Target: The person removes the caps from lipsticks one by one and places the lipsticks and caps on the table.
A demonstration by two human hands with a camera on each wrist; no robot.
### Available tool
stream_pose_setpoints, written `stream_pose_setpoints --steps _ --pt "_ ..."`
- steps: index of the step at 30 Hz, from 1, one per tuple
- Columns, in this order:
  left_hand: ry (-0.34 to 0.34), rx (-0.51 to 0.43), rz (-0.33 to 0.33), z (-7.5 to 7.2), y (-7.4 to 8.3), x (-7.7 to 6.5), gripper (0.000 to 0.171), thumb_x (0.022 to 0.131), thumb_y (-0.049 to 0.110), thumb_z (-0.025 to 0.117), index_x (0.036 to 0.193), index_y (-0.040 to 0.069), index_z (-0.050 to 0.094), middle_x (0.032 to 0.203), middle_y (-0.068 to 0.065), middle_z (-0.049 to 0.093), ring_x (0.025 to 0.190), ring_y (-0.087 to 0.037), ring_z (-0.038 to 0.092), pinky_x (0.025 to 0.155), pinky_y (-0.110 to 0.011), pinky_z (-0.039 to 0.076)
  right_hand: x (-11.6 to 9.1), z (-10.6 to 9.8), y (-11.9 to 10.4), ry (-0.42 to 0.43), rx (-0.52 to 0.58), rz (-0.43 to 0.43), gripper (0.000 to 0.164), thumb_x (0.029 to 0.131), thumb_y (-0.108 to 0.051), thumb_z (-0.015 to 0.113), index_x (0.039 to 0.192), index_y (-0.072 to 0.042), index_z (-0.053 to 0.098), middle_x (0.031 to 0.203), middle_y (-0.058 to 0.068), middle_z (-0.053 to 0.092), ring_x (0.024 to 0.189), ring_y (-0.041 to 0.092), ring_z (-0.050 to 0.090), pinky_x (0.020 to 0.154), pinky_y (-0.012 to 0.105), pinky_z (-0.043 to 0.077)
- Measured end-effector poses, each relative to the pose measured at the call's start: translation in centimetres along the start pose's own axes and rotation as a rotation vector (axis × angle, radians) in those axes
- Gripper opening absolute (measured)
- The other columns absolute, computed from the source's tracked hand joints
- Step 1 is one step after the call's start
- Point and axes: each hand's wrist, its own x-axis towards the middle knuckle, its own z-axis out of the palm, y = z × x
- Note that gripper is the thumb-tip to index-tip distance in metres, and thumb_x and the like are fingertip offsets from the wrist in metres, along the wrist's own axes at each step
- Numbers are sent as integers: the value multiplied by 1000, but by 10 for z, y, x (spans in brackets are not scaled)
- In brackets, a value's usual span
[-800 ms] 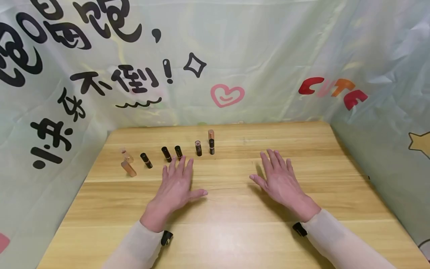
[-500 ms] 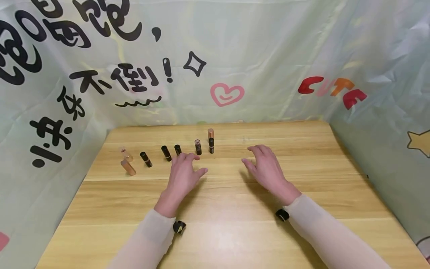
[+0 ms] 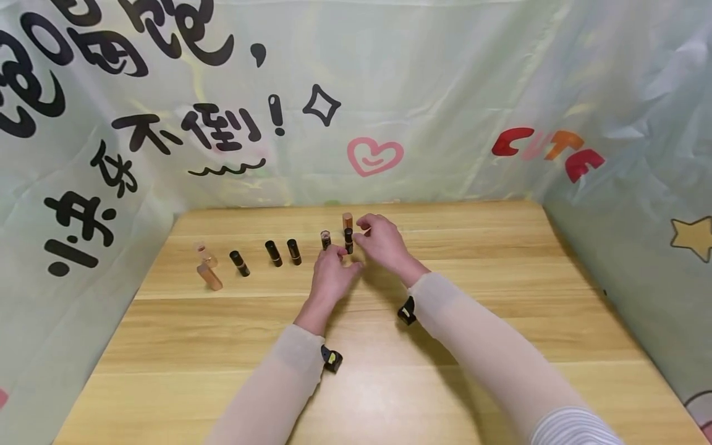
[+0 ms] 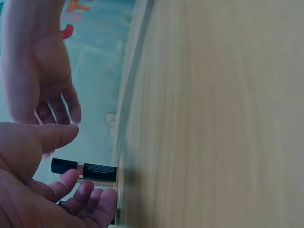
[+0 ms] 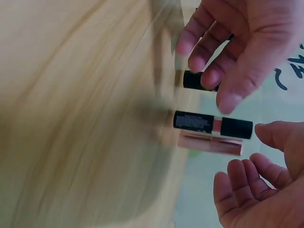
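Note:
A black lipstick tube (image 3: 348,242) with a pinkish middle band stands upright between my two hands, a rose-gold tube (image 3: 347,220) close behind it. My left hand (image 3: 332,275) is just in front and to the left, fingers loosely bent, its fingertips overlapping a dark tube with a clear-looking top (image 3: 326,237). From the right, my right hand (image 3: 385,244) reaches in with thumb and fingers parted. In the right wrist view its thumb (image 5: 273,134) is right by the upper end of the black tube (image 5: 194,122), and nothing lies in its grasp.
To the left on the wooden table (image 3: 222,364) stand two black tubes (image 3: 273,253) side by side, another black one (image 3: 239,263), an orange-pink tube (image 3: 209,277) and a clear pink one (image 3: 206,254). A printed cloth (image 3: 445,93) hangs round the back and sides.
Both hands have moved forward and toward each other, from spread flat over the table to either side of the black tube, their fingers now bent. The tubes stand where they were.

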Motion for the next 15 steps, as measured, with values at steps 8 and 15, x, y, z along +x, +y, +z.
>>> stream_pose_setpoints --steps 8,15 --pt "23 36 9 7 1 1 48 85 23 73 124 2 54 118 -18 59 109 -34 56 93 -46 47 8 17 -4 -29 9 -33 28 94 -29 64 117 -13 64 113 3 62 100 20 63 83 36 51" --pt "21 74 12 9 3 4 54 85 25 74 129 2 51 116 -16 58 104 -32 58 91 -44 49 4 16 2 3 1 -36 13 93 -28 65 100 -17 66 97 -3 69 89 16 64 79 35 51"
